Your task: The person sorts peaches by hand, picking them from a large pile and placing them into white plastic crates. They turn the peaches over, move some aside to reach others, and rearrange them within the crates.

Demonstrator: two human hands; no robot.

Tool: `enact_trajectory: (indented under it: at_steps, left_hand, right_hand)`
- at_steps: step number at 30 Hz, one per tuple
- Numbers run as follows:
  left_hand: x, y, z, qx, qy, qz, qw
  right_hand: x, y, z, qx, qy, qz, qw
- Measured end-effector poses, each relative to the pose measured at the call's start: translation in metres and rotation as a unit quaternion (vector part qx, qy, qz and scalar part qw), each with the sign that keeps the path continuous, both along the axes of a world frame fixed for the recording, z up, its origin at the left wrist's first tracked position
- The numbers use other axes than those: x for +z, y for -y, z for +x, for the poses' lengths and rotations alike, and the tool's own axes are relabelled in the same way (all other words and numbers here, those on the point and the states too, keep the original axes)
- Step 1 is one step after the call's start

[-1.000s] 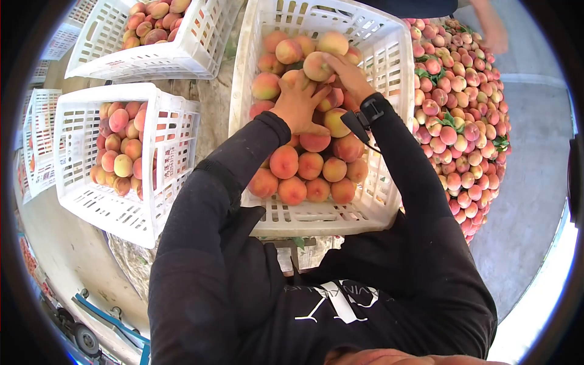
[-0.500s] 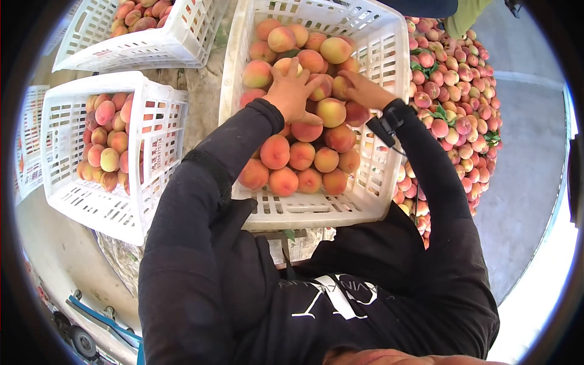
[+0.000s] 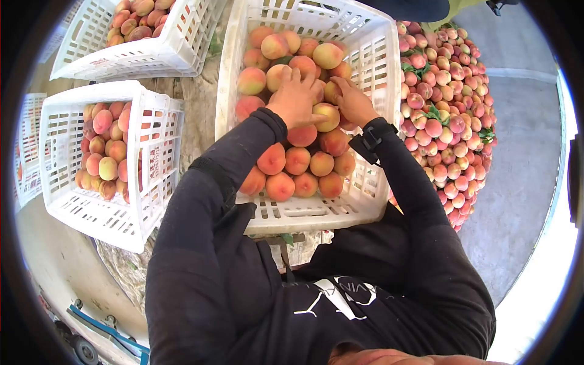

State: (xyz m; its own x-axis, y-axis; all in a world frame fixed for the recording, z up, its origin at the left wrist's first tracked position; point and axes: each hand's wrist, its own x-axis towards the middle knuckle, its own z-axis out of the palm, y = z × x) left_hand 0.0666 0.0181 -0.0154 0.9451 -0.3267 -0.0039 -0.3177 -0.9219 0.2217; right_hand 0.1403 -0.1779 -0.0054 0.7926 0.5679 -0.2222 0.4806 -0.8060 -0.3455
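Peaches (image 3: 297, 160) lie piled in a white plastic crate (image 3: 304, 226) in front of me. My left hand (image 3: 294, 102) rests on the middle of the pile, fingers spread across the fruit and thumb pointing right. Beside it, my right hand (image 3: 354, 103) reaches in from the right. Its stretched fingers touch a yellow-red peach (image 3: 332, 92), and its thumb is mostly hidden. Another yellow peach (image 3: 326, 117) sits between the two hands, just below. The fruit under my left palm is covered from view.
Two more white crates with peaches stand at left, one nearer (image 3: 91, 213) and one farther (image 3: 125, 58). A large heap of loose peaches (image 3: 450, 128) with some leaves lies at right. Another person's dark and yellow-green clothing (image 3: 420, 7) shows at the top. A wheel (image 3: 85, 351) is at lower left.
My view has shifted slightly. Both hands have stayed among the peaches, moving a little closer together. The peach by my right fingers shows more of its surface.
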Motion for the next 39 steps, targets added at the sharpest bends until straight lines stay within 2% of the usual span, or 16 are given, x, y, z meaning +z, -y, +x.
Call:
enact_trajectory:
  at_steps: [2, 5, 6, 7, 9, 11, 12, 14, 15, 18, 23, 25, 28, 31, 37, 39]
  left_hand:
    - [-0.013, 0.014, 0.002, 0.0, 0.078, -0.065, 0.995]
    - [-0.014, 0.035, 0.005, -0.019, 0.046, -0.147, 0.988]
    - [-0.019, 0.039, 0.006, -0.015, 0.044, -0.08, 0.996]
    - [-0.019, 0.039, 0.006, -0.015, 0.041, -0.083, 0.996]
    - [-0.015, 0.034, 0.003, -0.032, 0.049, -0.084, 0.995]
    - [-0.009, 0.032, 0.003, -0.035, 0.041, -0.082, 0.995]
    - [-0.008, 0.032, 0.002, -0.038, 0.034, -0.081, 0.995]
    - [-0.012, 0.033, 0.002, -0.038, 0.038, -0.086, 0.995]
    - [-0.014, 0.033, 0.003, -0.035, 0.047, -0.092, 0.994]
    - [-0.015, 0.034, 0.003, -0.027, 0.045, -0.099, 0.994]
    - [-0.012, 0.032, 0.001, -0.019, 0.05, -0.09, 0.995]
    - [-0.011, 0.033, 0.0, -0.023, 0.046, -0.087, 0.995]
    - [-0.01, 0.033, 0.0, -0.029, 0.041, -0.087, 0.995]
    - [-0.017, 0.036, -0.001, -0.022, 0.063, -0.084, 0.994]
    - [-0.013, 0.033, -0.001, -0.003, 0.089, -0.104, 0.991]
    - [-0.01, 0.033, -0.003, -0.016, 0.039, -0.11, 0.993]
  right_hand:
    - [-0.012, 0.005, 0.003, -0.026, 0.016, 0.014, 0.999]
    - [-0.025, 0.012, 0.015, -0.066, -0.034, 0.031, 0.997]
    - [-0.032, 0.018, 0.025, -0.042, -0.045, 0.052, 0.997]
    - [-0.037, 0.022, 0.048, -0.042, -0.047, 0.049, 0.997]
    - [-0.05, 0.025, 0.088, 0.001, -0.15, 0.045, 0.988]
    - [0.015, -0.018, 0.077, -0.012, -0.066, 0.122, 0.99]
    - [0.012, -0.028, 0.082, -0.013, -0.069, 0.123, 0.99]
    - [0.0, -0.044, 0.108, 0.14, 0.095, -0.013, 0.986]
    - [-0.008, -0.05, 0.114, 0.14, 0.095, -0.012, 0.985]
    - [-0.016, -0.063, 0.122, 0.177, 0.069, -0.159, 0.969]
    - [0.005, -0.031, 0.119, 0.246, 0.043, -0.061, 0.966]
    - [0.034, -0.021, 0.107, 0.218, 0.065, -0.279, 0.933]
    - [0.04, 0.002, 0.103, 0.265, 0.088, -0.235, 0.931]
    - [0.026, -0.006, 0.088, 0.221, 0.162, -0.263, 0.925]
    - [0.041, -0.023, 0.087, 0.191, 0.125, -0.302, 0.926]
    - [0.049, -0.043, 0.089, 0.205, 0.12, -0.33, 0.914]
